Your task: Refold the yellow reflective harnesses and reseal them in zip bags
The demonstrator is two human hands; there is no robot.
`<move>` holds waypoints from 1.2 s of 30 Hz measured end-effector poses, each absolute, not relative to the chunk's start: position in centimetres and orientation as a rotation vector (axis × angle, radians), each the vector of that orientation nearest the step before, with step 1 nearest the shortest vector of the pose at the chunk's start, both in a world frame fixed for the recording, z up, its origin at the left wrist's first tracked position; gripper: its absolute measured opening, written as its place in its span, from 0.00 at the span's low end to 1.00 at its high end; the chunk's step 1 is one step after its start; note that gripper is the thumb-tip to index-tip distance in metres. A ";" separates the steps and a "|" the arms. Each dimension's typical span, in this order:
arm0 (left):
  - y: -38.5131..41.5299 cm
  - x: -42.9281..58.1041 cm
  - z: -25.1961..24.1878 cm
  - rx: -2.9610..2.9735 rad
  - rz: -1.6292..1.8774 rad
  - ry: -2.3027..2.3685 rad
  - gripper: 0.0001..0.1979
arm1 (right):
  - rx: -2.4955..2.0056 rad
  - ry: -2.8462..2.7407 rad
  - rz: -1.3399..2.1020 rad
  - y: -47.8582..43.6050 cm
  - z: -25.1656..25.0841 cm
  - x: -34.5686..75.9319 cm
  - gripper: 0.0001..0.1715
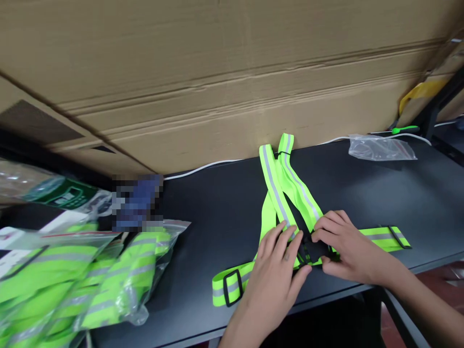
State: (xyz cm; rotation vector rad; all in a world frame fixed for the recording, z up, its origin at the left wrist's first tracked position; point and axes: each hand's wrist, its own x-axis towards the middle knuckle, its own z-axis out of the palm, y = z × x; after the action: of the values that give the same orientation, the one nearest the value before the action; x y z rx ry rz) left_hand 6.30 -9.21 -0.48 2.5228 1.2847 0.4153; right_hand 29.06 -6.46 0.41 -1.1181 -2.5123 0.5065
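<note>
A neon green harness of straps with grey reflective stripes (274, 183) lies on the dark table, its shoulder straps reaching toward the cardboard. My left hand (277, 261) rests on its lower middle, fingers spread over the straps. Beside it, my right hand (344, 246) has its fingers bent round the right side of the black buckle (308, 250) at the centre. The fingers partly cover the buckle, so whether it is fastened cannot be seen. A black slider (232, 287) sits on the left waist strap, another (398, 238) on the right one.
Clear bags of green straps (72, 285) pile up at the left. Behind the table (203, 241) stand cardboard boxes (232, 96). An empty plastic bag (380, 148), a green-handled screwdriver (405, 129) and a white cable (206, 166) lie along the back. A blurred-out blue object (139, 203) is at back left.
</note>
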 end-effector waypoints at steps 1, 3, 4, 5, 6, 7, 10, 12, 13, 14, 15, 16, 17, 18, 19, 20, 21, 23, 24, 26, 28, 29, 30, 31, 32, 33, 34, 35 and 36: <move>-9.2 6.3 -0.5 2.541 0.427 1.278 0.24 | -1.116 -2.510 0.480 -6.6 0.4 29.1 0.15; -9.4 6.2 -0.5 2.586 0.446 1.262 0.21 | -1.119 -2.500 0.425 -6.9 0.3 29.3 0.14; -9.5 6.2 -0.6 2.609 0.449 1.255 0.21 | -1.121 -2.497 0.406 -7.1 0.3 29.4 0.13; -9.7 6.1 -0.6 2.630 0.449 1.249 0.21 | -1.120 -2.495 0.395 -7.3 0.3 29.5 0.13; -9.8 6.1 -0.6 2.648 0.446 1.243 0.21 | -1.118 -2.494 0.386 -7.4 0.4 29.5 0.13; -10.0 6.0 -0.6 2.658 0.444 1.240 0.21 | -1.116 -2.490 0.374 -7.6 0.4 29.6 0.14; -10.4 5.6 -0.5 2.656 0.461 1.262 0.20 | -1.123 -2.451 0.312 -7.8 0.4 30.1 0.15; -10.5 5.0 -0.3 2.637 0.452 1.294 0.19 | -1.164 -2.425 0.262 -7.8 0.4 30.4 0.16; -10.6 4.8 -0.2 2.626 0.433 1.307 0.19 | -1.195 -2.420 0.242 -7.9 0.4 30.6 0.17; -10.6 4.5 0.0 2.613 0.411 1.317 0.19 | -1.227 -2.422 0.226 -8.0 0.3 30.7 0.17; -10.6 4.3 0.1 2.596 0.386 1.323 0.19 | -1.252 -2.433 0.218 -8.0 0.3 30.8 0.18; -10.6 4.2 0.2 2.579 0.369 1.327 0.19 | -1.268 -2.448 0.217 -8.1 0.3 30.8 0.18; -10.6 4.2 0.2 2.561 0.362 1.332 0.18 | -1.272 -2.467 0.226 -8.3 0.2 30.9 0.19; -10.6 4.2 0.2 2.546 0.363 1.338 0.17 | -1.264 -2.484 0.239 -8.4 0.1 30.9 0.19; -10.6 4.4 0.1 2.534 0.374 1.347 0.17 | -1.246 -2.501 0.254 -8.5 0.1 31.0 0.19; -10.5 4.6 0.0 2.527 0.393 1.357 0.16 | -1.223 -2.513 0.267 -8.7 0.0 31.0 0.20; -10.5 4.8 -0.1 2.524 0.418 1.367 0.16 | -1.202 -2.518 0.274 -8.8 -0.1 31.1 0.21; -10.6 5.2 -0.5 2.521 0.465 1.379 0.16 | -1.177 -2.513 0.272 -9.3 -0.3 31.1 0.23; -10.6 5.4 -0.6 2.521 0.483 1.380 0.15 | -1.179 -2.507 0.263 -9.6 -0.4 31.0 0.22; -10.8 5.5 -0.7 2.520 0.496 1.369 0.15 | -1.215 -2.500 0.240 -10.3 -0.5 30.7 0.21; -11.2 5.4 -0.7 2.513 0.502 1.353 0.15 | -1.262 -2.499 0.227 -11.1 -0.6 30.3 0.21; -11.5 5.3 -0.7 2.508 0.508 1.345 0.15 | -1.277 -2.500 0.223 -11.5 -0.7 30.1 0.21; -11.7 5.2 -0.7 2.497 0.515 1.343 0.15 | -1.282 -2.501 0.219 -11.8 -0.7 29.9 0.22; -11.9 5.0 -0.7 2.483 0.524 1.347 0.15 | -1.278 -2.501 0.210 -12.1 -0.8 29.7 0.23; -12.2 4.9 -0.7 2.463 0.533 1.357 0.15 | -1.268 -2.502 0.200 -12.2 -0.9 29.7 0.23; -12.3 4.8 -0.8 2.440 0.543 1.372 0.15 | -1.254 -2.498 0.193 -12.3 -0.9 29.7 0.24; -12.5 4.7 -0.9 2.414 0.557 1.389 0.16 | -1.240 -2.489 0.192 -12.3 -1.0 29.7 0.25; -12.6 4.7 -1.0 2.387 0.577 1.402 0.16 | -1.234 -2.468 0.202 -12.3 -1.2 29.8 0.25; -12.7 4.6 -1.1 2.360 0.601 1.410 0.16 | -1.234 -2.432 0.217 -12.3 -1.3 29.8 0.24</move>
State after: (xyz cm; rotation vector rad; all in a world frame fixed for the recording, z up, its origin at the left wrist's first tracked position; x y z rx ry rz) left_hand 4.62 -12.66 -1.09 2.3603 1.4097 0.6006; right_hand 29.84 -12.30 -1.32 -1.2338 -2.4324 0.2173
